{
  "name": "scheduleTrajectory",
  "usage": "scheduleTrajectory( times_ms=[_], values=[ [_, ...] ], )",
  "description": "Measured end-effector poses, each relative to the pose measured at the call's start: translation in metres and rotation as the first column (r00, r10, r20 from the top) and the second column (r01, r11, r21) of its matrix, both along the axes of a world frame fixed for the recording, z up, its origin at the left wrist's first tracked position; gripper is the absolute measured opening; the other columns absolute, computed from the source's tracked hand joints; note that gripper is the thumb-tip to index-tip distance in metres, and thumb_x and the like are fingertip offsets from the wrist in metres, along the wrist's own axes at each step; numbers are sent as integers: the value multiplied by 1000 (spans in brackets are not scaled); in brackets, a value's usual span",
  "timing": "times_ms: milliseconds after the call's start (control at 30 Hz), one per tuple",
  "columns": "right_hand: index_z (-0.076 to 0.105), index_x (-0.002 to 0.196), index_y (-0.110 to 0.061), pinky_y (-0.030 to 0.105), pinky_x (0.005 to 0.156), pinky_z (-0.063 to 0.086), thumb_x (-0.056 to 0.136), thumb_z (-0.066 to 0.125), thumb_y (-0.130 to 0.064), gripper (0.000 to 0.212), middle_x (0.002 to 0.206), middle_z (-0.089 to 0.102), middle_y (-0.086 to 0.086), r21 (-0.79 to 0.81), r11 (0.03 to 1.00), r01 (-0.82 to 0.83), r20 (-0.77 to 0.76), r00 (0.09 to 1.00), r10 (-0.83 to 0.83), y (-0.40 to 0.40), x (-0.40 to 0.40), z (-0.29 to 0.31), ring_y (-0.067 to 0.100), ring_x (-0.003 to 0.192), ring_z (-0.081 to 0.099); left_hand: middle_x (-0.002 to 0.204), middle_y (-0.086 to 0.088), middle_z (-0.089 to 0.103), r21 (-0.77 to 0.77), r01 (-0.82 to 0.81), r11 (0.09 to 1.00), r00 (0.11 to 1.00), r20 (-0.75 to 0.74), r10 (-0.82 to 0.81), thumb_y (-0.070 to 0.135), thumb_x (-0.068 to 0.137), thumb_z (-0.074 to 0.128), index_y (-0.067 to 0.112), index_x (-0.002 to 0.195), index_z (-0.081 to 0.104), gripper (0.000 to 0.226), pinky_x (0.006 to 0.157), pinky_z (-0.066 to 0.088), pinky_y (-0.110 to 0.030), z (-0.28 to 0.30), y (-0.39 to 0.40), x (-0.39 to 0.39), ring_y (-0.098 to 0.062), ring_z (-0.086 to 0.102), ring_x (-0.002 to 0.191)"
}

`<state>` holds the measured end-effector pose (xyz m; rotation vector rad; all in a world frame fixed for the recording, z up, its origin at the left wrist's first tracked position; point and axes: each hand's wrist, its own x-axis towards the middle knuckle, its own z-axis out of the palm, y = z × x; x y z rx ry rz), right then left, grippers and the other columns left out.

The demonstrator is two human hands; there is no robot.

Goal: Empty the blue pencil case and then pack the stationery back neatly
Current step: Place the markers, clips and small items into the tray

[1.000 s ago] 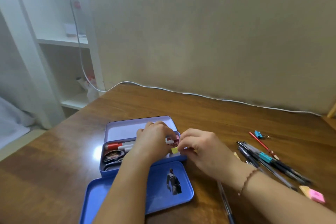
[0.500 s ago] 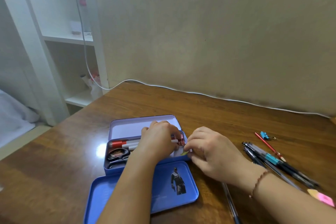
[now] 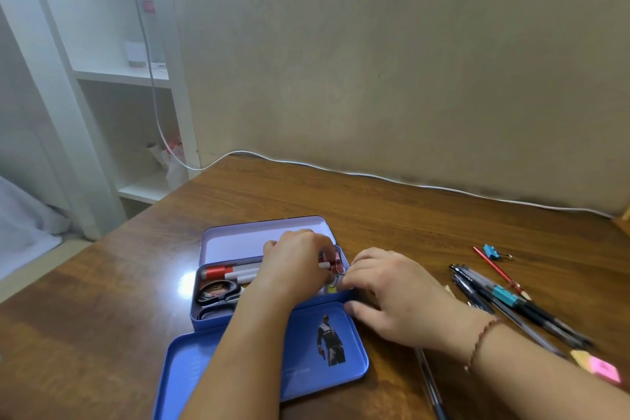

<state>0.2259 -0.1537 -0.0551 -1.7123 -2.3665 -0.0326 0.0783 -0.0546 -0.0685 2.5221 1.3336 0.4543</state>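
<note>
Two curled hands, left hand (image 3: 296, 262) and right hand (image 3: 392, 290), inside pencil case (image 3: 218, 317).

The pencil case (image 3: 218, 317) sits on the table (image 3: 102, 300), its open lid (image 3: 238, 239) behind it and a loose tray (image 3: 306, 361) in front. Inside – markers (image 3: 231, 272) at the back, scissors (image 3: 216, 293) before them on the left. Right of the case lie pens (image 3: 511, 300); behind them, a clip (image 3: 492, 251).
</note>
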Motion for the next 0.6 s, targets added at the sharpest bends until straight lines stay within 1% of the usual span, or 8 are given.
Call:
scheduleTrajectory(
  times_ms=[133, 200, 267, 333, 400, 500, 567, 600],
  values=[
    [60, 124, -33, 28, 99, 38, 90, 53, -48, 38, 120, 60, -19, -42, 999, 9, -14, 1000, -10, 0, 0, -1, 3, 120, 39, 113, 8, 62, -14, 11, 1000, 1000, -9, -11, 32, 83, 70, 38, 107, 65, 25, 92, 41, -40, 2, 0, 0, -19, 52, 110],
    [58, 127, -33, 30, 101, 36, 89, 50, -54, 44, 126, 54, -19, -56, 998, 24, 18, 1000, -23, 1, 0, -2, 5, 123, 33, 115, 9, 61, -35, 32, 999, 999, -4, -32, 32, 85, 67, 38, 111, 63, 27, 94, 41, -42, 3, -1, -2, -18, 51, 111],
    [59, 126, -33, 31, 104, 35, 89, 50, -57, 45, 129, 49, -18, -54, 998, 31, 2, 1000, -31, 1, 1, -1, 3, 126, 28, 118, 10, 59, -54, 60, 997, 998, 6, -59, 35, 86, 65, 39, 115, 61, 29, 97, 41, -44, 5, -1, -5, -18, 49, 113],
    [62, 121, -32, 30, 103, 36, 88, 51, -56, 42, 129, 49, -18, -39, 999, 29, -44, 999, -31, -1, 4, 3, 1, 126, 30, 121, 11, 57, -75, 84, 994, 996, 0, -85, 39, 85, 66, 40, 117, 59, 32, 98, 40, -47, 6, 0, -8, -19, 47, 116],
    [65, 116, -31, 29, 101, 39, 88, 54, -53, 37, 123, 55, -16, 7, 998, 59, -115, 992, -58, -1, 16, 11, 2, 121, 39, 124, 11, 55, -89, 98, 991, 994, -34, -101, 43, 84, 68, 40, 119, 58, 37, 99, 39, -48, 6, 0, -10, -20, 45, 119],
    [68, 109, -29, 31, 97, 44, 90, 61, -31, 20, 116, 63, -12, 103, 963, 248, -210, 952, -222, 5, 62, 26, 8, 113, 53, 127, 10, 55, -101, 96, 990, 994, -44, -101, 40, 85, 68, 38, 120, 58, 37, 101, 38, -49, 6, 0, -10, -21, 45, 120],
    [67, 112, -27, 31, 96, 46, 91, 58, -11, 28, 118, 65, -7, 98, 893, 439, -246, 880, -406, 5, 102, 33, 13, 110, 58, 124, 11, 56, -99, 102, 990, 994, -17, -104, 38, 86, 65, 39, 117, 60, 31, 101, 40, -48, 6, 0, -9, -21, 48, 118],
    [65, 117, -27, 30, 95, 47, 92, 54, -4, 36, 124, 64, -4, 41, 846, 531, -224, 830, -510, 3, 120, 34, 14, 109, 59, 122, 11, 57, -96, 106, 990, 994, 0, -107, 38, 87, 64, 39, 115, 61, 28, 100, 41, -48, 7, -1, -8, -21, 49, 117]
  ],
)
